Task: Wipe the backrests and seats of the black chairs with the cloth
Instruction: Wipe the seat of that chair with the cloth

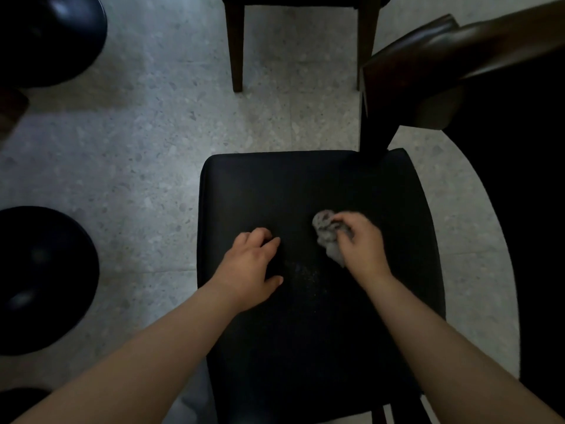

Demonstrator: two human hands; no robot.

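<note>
A black padded chair seat (275,185) fills the middle of the view, seen from straight above. My right hand (360,243) grips a crumpled grey cloth (327,232) and holds it against the seat right of centre. My left hand (250,264) rests on the seat left of centre, fingers bent with the tips on the padding, holding nothing. A patch of pale specks (302,270) lies on the seat between the two hands. The chair's dark wooden backrest (428,65) rises at the upper right.
Another chair's wooden legs (238,44) stand on the speckled terrazzo floor (146,142) at the top. Two round black stool seats (46,35) (39,280) sit at the left edge. A large dark round surface (538,209) fills the right side.
</note>
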